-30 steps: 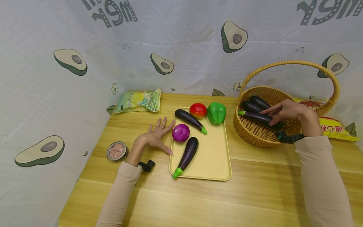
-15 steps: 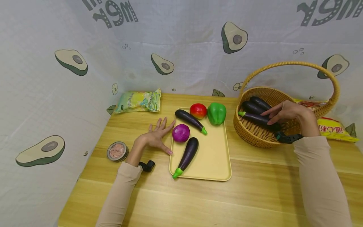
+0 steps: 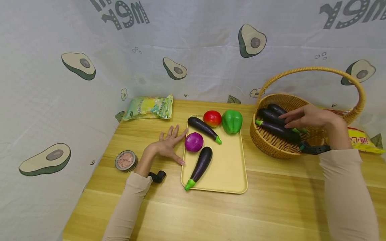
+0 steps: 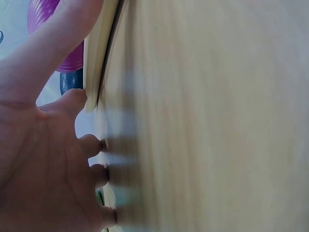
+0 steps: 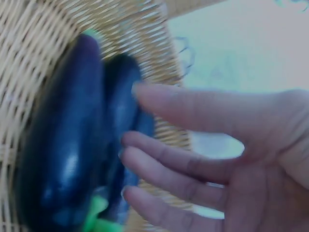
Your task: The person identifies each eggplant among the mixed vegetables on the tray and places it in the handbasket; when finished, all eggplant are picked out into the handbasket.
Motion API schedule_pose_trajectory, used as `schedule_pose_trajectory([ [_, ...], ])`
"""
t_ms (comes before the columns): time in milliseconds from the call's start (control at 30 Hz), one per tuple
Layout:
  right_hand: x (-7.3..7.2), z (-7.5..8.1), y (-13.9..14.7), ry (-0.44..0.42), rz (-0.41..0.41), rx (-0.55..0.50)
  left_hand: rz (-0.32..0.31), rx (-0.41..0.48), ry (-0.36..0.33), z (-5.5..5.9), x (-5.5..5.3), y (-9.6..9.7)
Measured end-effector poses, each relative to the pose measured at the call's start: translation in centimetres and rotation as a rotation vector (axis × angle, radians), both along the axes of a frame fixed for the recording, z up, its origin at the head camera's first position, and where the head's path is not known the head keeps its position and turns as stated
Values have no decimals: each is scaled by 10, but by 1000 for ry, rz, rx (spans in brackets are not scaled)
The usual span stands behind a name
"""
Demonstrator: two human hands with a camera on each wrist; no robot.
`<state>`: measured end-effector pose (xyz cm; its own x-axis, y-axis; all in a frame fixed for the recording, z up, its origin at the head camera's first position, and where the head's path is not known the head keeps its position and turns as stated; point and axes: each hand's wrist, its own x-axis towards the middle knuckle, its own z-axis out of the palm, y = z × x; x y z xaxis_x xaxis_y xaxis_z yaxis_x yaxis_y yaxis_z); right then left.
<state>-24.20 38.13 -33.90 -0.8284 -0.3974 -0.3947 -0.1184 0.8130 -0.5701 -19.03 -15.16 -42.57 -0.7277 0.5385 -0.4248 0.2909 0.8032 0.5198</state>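
Right grip (image 3: 312, 117) hovers, loosely parted, above eggplants (image 3: 278, 131); left grip (image 3: 166, 146) splays wide against tray (image 3: 226, 167).

Three eggplants in my wicker basket (image 3: 269, 151), glossy dark purple, lying on their sides. Front eggplant (image 3: 278, 132) slanted, green stem to the left. Middle eggplant (image 3: 267, 115) and back eggplant (image 3: 276, 108) lay alongside behind it; green stem showed at their right end, couldn't tell whose. My right hand (image 3: 312, 117) hung loose right over them, contact unclear. Pale yellow tray (image 3: 224, 170) sat flat; my left hand (image 3: 166, 146), fingers spread, had thumb and index at its left rim.
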Motion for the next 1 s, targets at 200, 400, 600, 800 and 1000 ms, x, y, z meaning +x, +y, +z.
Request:
schedule_pose_trajectory([
  [200, 22, 29, -29, 115, 87, -35, 3, -5, 4, 1, 0, -1],
  [400, 49, 43, -73, 247, 216, -123, -1, 1, 5, 0, -1, 0],
  [600, 71, 32, -126, 315, 375, -191, -5, 0, 2, -1, -2, 0],
  [800, 85, 5, -175, 233, 450, -284, 0, -6, -4, -1, -2, -1],
  [1000, 94, -26, -213, 209, 559, -382, 2, -6, -3, -2, -3, -1],
])
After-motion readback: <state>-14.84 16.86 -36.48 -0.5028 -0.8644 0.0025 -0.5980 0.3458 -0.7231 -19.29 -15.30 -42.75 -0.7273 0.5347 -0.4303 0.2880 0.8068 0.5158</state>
